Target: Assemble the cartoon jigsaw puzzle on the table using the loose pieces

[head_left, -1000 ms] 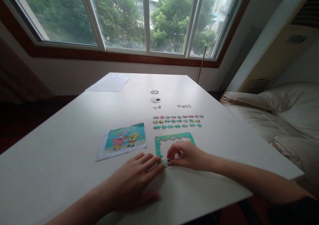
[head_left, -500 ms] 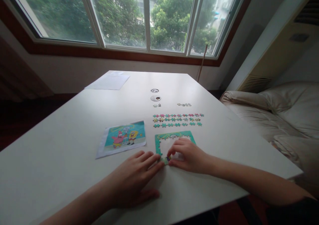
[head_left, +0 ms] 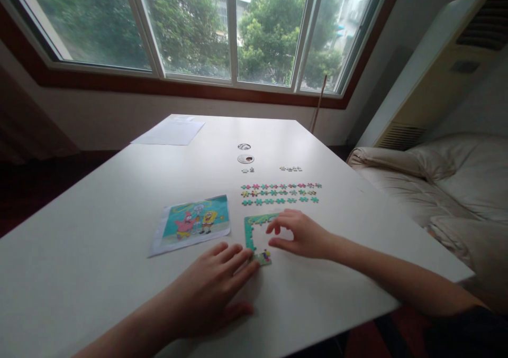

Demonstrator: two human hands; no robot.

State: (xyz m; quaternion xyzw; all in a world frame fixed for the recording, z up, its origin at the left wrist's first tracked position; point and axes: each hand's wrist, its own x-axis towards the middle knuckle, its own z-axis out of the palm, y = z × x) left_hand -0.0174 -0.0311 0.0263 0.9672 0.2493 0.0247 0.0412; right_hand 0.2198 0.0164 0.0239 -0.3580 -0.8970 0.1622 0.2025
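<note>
Your left hand (head_left: 210, 289) lies flat on the white table (head_left: 99, 231), close to the near edge; the palm is down, the fingers are stretched out and it holds nothing; its fingertips (head_left: 238, 252) come right up to the near left corner of the green puzzle frame (head_left: 248, 233). A small piece with purple and yellow on it (head_left: 264, 256) sits at that same corner, just beside your fingertips.

Your right hand (head_left: 304, 235) is over the right part of the frame and hides it; the fingers are loosely bent and spread, with the thumb apart from them, and nothing is pinched between them; it may be resting lightly on the frame, but the view is too dim to be sure.

The frame lies near the middle of the table, toward the near edge; just left of it lies the cartoon picture (head_left: 194, 223), flat and a little turned.

Behind the frame, three neat rows of loose pieces (head_left: 280, 193) run side by side; further back sits a short line of pale pieces (head_left: 291, 168); two small round things (head_left: 245, 158) lie to its left. A white sheet of paper (head_left: 169, 133) lies at the far left corner. A pale cushion (head_left: 456, 178) sits past the right edge of the table.
</note>
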